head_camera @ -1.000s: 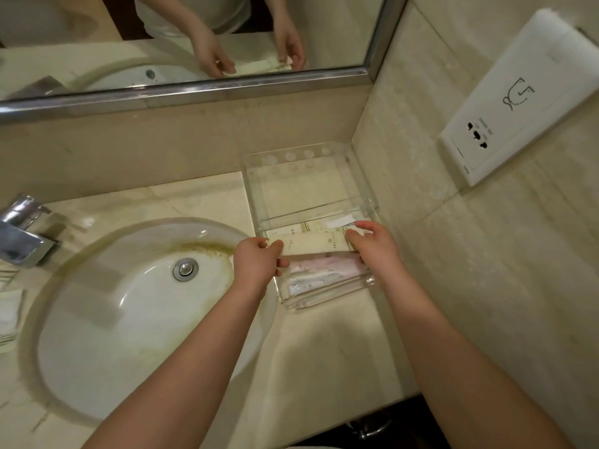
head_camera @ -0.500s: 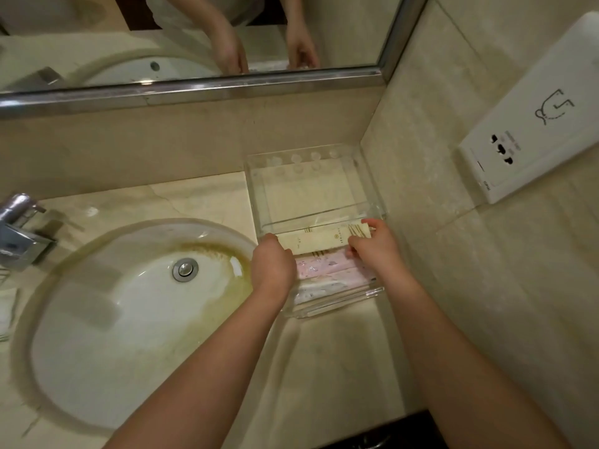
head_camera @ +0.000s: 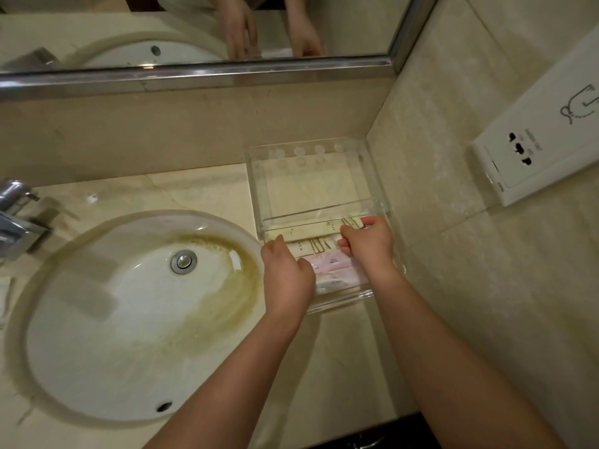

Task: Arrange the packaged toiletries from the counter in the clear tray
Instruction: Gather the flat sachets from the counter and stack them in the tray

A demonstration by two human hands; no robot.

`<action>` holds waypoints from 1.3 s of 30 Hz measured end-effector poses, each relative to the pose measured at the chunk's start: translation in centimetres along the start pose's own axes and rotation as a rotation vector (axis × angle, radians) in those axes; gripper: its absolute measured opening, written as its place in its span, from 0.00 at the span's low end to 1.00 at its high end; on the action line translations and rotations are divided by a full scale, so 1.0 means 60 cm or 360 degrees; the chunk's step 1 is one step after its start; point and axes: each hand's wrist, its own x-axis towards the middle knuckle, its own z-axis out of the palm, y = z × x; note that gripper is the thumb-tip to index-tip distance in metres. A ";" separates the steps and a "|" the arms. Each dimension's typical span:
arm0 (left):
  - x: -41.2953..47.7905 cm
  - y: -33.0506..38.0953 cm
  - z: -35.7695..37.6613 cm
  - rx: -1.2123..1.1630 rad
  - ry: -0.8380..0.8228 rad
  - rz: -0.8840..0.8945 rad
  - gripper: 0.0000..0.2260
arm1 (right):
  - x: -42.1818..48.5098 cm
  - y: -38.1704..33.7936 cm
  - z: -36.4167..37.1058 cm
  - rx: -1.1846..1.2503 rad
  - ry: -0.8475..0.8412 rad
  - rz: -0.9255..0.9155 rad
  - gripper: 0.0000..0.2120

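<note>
A clear tray (head_camera: pixel 311 147) stands on the counter in the right corner, against the wall. In its near compartment lie flat cream packets (head_camera: pixel 319 244) with gold print, and closer to me pink-patterned packets (head_camera: pixel 337 265). My left hand (head_camera: pixel 287 277) rests on the left ends of the packets, fingers curled down on them. At the right ends, my right hand (head_camera: pixel 368 243) presses on the cream packets with its fingertips. The tray's far compartment holds nothing.
A stained oval sink (head_camera: pixel 129 315) fills the counter left of the tray. A chrome tap (head_camera: pixel 16 218) stands at the far left. A mirror (head_camera: pixel 194 30) runs along the back wall. A white socket panel (head_camera: pixel 538 150) hangs on the right wall.
The cream packet, held up between both hands a second ago, now lies down in the tray's near compartment. Both hands have lowered onto the packets.
</note>
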 end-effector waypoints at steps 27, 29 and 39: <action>-0.122 -0.215 -0.255 0.0529 0.0446 0.0073 0.24 | -0.287 0.026 0.204 -0.1162 -0.0781 -0.1585 0.19; -0.163 -0.265 -0.310 0.0492 0.0596 -0.0062 0.22 | -0.344 0.032 0.251 -0.1142 -0.0968 -0.1612 0.20; -0.213 -0.516 -0.561 0.0348 0.1027 -0.0633 0.19 | -0.534 0.046 0.437 -0.1426 -0.1500 -0.1694 0.24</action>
